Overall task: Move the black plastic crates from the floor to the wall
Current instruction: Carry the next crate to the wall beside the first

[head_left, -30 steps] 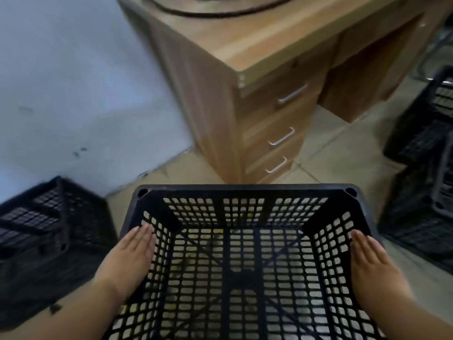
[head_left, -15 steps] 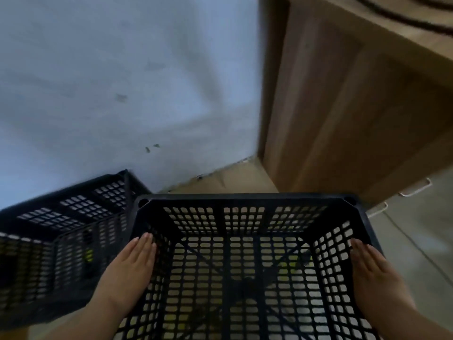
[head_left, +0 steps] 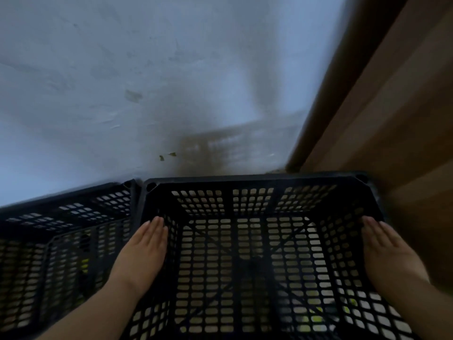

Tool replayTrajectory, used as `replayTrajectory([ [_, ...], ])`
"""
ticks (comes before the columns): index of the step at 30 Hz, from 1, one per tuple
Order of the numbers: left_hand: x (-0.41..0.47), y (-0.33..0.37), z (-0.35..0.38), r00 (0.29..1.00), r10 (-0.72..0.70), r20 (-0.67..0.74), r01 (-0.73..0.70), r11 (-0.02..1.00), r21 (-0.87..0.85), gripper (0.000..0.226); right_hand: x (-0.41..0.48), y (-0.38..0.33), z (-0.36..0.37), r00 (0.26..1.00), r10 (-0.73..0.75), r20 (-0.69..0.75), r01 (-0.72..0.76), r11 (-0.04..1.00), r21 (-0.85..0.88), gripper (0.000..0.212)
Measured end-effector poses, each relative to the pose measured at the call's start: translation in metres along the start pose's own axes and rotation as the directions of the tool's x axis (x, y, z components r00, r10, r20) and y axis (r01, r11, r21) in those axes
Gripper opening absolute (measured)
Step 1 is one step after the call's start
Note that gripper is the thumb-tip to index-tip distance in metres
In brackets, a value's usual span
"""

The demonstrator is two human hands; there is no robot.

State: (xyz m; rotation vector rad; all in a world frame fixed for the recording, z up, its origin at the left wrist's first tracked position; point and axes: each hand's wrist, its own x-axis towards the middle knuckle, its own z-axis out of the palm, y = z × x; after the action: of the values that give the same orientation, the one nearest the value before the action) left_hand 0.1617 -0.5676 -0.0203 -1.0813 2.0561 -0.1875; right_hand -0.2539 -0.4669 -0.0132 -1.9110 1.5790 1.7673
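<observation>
Fingers (head_left: 157, 224) flat on crate (head_left: 245, 185) sides, far rim squared to wall (head_left: 122, 69) — upright

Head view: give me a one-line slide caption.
Both hands, left and right, press a black crate from inside, beside another crate at the wall.

Crate (head_left: 257, 182) now nearer wall (head_left: 147, 82) (beside another)

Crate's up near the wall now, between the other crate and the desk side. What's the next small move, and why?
Probably lower it straight down and let go. The held crate has its far rim close to the wall, its corner beside the placed crate and the wooden desk side on its right. The left hand and right hand press flat on its inner walls.
</observation>
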Motion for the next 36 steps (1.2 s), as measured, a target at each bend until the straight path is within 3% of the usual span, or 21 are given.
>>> replayTrajectory([
  [9,0.101,0.001,0.026,0.995,-0.093,0.047,0.096,0.994,-0.061,0.057,0.131,0.026,-0.033,0.993,0.086,-0.084,-0.085,0.996,0.009,0.061],
  [20,0.15,-0.004,0.069,0.979,-0.181,0.094,0.177,0.983,0.052,0.055,0.207,0.012,-0.069,0.976,0.152,-0.157,-0.142,0.987,0.074,0.054],
  [24,0.149,-0.002,0.072,0.975,-0.212,0.07,0.208,0.976,0.06,0.054,0.206,0.012,-0.074,0.972,0.171,-0.163,-0.159,0.984,0.08,0.054],
  [29,0.137,-0.006,0.047,0.972,-0.236,-0.004,0.236,0.972,0.019,0.057,0.175,0.014,-0.088,0.961,0.219,-0.169,-0.181,0.96,0.213,0.056],
  [36,0.078,0.004,-0.037,0.969,-0.117,-0.219,0.11,0.993,-0.043,0.062,0.059,0.005,-0.097,0.933,0.298,-0.201,-0.175,0.865,0.471,0.053],
])
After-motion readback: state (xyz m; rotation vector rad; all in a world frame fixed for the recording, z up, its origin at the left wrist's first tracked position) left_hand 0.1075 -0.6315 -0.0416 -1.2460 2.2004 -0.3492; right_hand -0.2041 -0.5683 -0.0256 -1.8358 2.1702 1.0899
